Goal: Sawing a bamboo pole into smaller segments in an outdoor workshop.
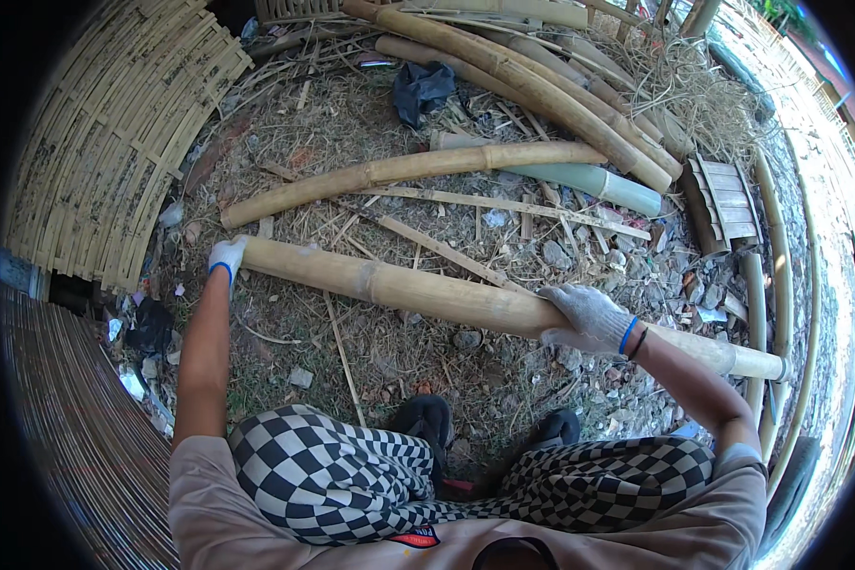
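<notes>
A thick tan bamboo pole [427, 292] runs across in front of me, its right end lower in the picture than its left. At its left end, my left hand [228, 254], in a white work glove with a blue cuff, is closed around the tip. My right hand [589, 318], gloved in the same way, grips the pole right of its middle, fingers wrapped over the top. Just beyond lies another tan bamboo pole [408, 169], next to a greenish bamboo length [598, 180]. Thin split bamboo strips [446, 249] are scattered between the poles.
Several bamboo poles [532, 76] are piled at the far right. A black plastic bag [423, 92] lies near them. Woven bamboo panels [104, 142] stand at the left. A short slatted bamboo piece [722, 204] sits at the right, beside long upright-running poles [779, 285]. Stones and litter cover the ground.
</notes>
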`<state>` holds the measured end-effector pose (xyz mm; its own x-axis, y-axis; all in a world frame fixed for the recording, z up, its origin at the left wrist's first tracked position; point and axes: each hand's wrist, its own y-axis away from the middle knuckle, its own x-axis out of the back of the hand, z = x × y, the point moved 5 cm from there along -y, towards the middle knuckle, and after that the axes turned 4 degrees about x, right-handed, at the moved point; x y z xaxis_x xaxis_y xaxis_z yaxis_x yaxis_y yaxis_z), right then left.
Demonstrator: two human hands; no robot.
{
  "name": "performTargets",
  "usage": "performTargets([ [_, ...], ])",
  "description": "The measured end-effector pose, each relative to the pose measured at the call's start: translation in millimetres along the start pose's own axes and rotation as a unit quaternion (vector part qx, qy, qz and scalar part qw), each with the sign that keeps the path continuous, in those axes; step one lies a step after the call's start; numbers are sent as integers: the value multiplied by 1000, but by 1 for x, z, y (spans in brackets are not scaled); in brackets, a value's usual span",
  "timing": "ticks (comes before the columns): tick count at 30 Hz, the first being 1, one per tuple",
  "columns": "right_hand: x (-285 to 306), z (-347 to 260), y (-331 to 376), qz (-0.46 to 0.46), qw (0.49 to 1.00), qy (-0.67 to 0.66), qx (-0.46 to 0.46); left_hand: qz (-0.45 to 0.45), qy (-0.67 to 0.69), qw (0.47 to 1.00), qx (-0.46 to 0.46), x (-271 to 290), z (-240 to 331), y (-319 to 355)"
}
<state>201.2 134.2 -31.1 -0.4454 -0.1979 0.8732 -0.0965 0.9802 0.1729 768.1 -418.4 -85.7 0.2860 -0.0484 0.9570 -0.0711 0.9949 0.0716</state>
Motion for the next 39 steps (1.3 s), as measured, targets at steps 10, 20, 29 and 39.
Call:
performTargets([
  [10,85,97,-221,195,924,329,29,-7,-197,980,16,-43,127,92],
  [20,59,100,-221,172,964,198,-38,0,-190,981,30,-56,120,94],
  [29,35,60,-182,134,977,163,-32,-6,-202,979,27,-50,128,89],
  [39,-2,45,-136,95,992,62,45,5,-228,974,5,-27,135,106],
])
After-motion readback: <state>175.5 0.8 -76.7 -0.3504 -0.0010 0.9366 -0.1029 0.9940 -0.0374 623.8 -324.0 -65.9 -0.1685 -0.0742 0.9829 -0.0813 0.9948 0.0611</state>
